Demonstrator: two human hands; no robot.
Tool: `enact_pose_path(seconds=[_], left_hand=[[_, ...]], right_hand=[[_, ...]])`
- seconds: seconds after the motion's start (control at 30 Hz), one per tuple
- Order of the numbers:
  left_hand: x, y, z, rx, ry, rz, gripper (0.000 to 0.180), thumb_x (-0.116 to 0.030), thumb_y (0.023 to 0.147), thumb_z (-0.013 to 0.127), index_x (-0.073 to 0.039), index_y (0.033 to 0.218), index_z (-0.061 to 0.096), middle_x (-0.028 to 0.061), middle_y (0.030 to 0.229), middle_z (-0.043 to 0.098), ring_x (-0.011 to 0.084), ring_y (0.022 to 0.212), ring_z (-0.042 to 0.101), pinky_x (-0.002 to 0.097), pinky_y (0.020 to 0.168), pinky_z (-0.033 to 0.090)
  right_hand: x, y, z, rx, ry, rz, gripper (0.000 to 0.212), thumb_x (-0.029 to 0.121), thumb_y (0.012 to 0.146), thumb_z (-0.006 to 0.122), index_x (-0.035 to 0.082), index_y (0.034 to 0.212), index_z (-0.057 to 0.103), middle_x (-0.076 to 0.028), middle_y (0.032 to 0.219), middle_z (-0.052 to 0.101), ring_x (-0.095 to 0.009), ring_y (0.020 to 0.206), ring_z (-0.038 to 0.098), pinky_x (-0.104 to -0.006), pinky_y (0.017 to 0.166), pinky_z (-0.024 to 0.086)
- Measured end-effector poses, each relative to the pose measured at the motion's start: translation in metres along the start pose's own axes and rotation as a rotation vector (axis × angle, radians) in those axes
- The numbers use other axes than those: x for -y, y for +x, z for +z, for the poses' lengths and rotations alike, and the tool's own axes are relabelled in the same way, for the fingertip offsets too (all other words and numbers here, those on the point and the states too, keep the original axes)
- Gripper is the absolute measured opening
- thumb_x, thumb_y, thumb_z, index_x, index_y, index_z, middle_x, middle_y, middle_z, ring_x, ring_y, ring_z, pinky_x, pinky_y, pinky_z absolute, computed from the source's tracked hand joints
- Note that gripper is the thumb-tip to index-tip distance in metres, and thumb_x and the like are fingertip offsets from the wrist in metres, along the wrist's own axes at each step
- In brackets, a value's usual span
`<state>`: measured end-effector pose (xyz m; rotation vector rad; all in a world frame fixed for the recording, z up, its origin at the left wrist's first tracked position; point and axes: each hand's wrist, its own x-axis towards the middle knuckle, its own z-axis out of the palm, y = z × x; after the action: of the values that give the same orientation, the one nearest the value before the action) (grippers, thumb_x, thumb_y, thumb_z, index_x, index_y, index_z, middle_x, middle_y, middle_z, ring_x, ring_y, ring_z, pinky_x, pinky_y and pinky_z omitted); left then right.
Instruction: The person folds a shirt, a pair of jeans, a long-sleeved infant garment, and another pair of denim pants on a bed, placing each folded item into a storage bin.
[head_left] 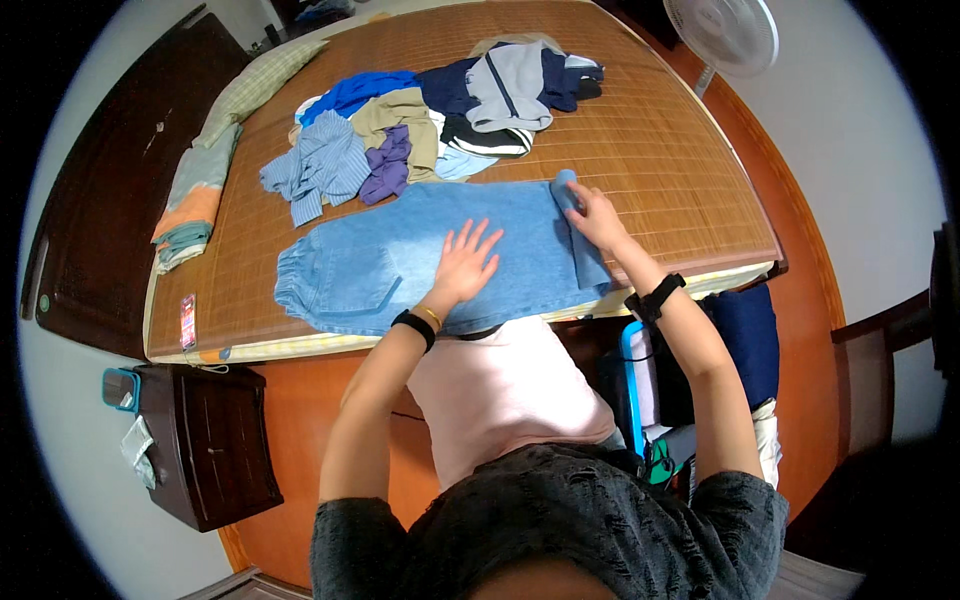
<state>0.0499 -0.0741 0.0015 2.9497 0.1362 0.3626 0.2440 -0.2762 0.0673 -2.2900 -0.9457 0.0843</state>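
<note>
A pair of light blue jeans (520, 250) lies flat across the near part of the bed, folded lengthwise. Its gathered elastic waist (295, 275) points left, and the leg end is turned over into a narrow band (588, 255) at the right. My left hand (466, 266) rests palm down on the middle of the denim with its fingers spread. Over the turned-up leg end, my right hand (597, 216) touches the fabric, thumb and forefinger apart and the other fingers slightly bent.
Behind the jeans is a heap of clothes, with a striped shirt (325, 160), a purple garment (388, 165) and a grey one (505, 95). A phone (188, 320) lies on the mat at the left. Folded cloths (190, 210), a nightstand (215, 440) and a fan (722, 35) stand around.
</note>
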Motion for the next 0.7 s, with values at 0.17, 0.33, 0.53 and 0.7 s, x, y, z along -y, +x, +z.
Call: enact_pose_path(seconds=[0.17,0.33,0.53,0.7], left_hand=[[0.001,0.0,0.002,-0.012,-0.024,0.015,0.048,-0.037,0.092,0.041,-0.023,0.138,0.037,0.0095,0.147,0.028,0.032,0.136,0.022,0.0546,0.108,0.017],[0.001,-0.003,0.006,-0.072,-0.043,0.03,0.049,-0.036,0.091,0.044,-0.023,0.137,0.039,0.0096,0.145,0.032,0.0324,0.135,0.025,0.0552,0.107,0.018],[-0.002,0.002,0.004,-0.063,-0.03,0.031,0.049,-0.033,0.089,0.048,-0.023,0.137,0.04,0.0091,0.144,0.033,0.0327,0.134,0.027,0.0556,0.106,0.02],[-0.007,0.012,0.005,-0.043,0.005,0.044,0.05,-0.032,0.09,0.047,-0.023,0.138,0.038,0.0086,0.146,0.03,0.0324,0.135,0.026,0.0554,0.106,0.021]], right_hand=[[0.008,-0.015,0.036,0.101,-0.017,-0.287,0.06,0.023,0.078,0.065,0.006,0.132,0.045,-0.019,0.142,0.035,-0.04,0.133,0.028,-0.0466,0.107,0.028],[0.029,-0.029,0.057,0.168,-0.162,-0.165,0.065,0.029,0.081,0.061,0.008,0.138,0.037,-0.013,0.151,0.021,-0.037,0.139,0.016,-0.0593,0.106,0.021],[0.035,-0.033,0.096,-0.013,-0.685,-0.261,0.055,0.02,0.083,0.052,0.004,0.134,0.043,-0.012,0.149,0.027,-0.033,0.138,0.022,-0.0615,0.104,0.02],[0.013,-0.025,0.096,-0.084,-0.718,-0.293,0.046,0.018,0.087,0.044,0.004,0.131,0.047,-0.011,0.147,0.031,-0.031,0.136,0.026,-0.0597,0.105,0.021]])
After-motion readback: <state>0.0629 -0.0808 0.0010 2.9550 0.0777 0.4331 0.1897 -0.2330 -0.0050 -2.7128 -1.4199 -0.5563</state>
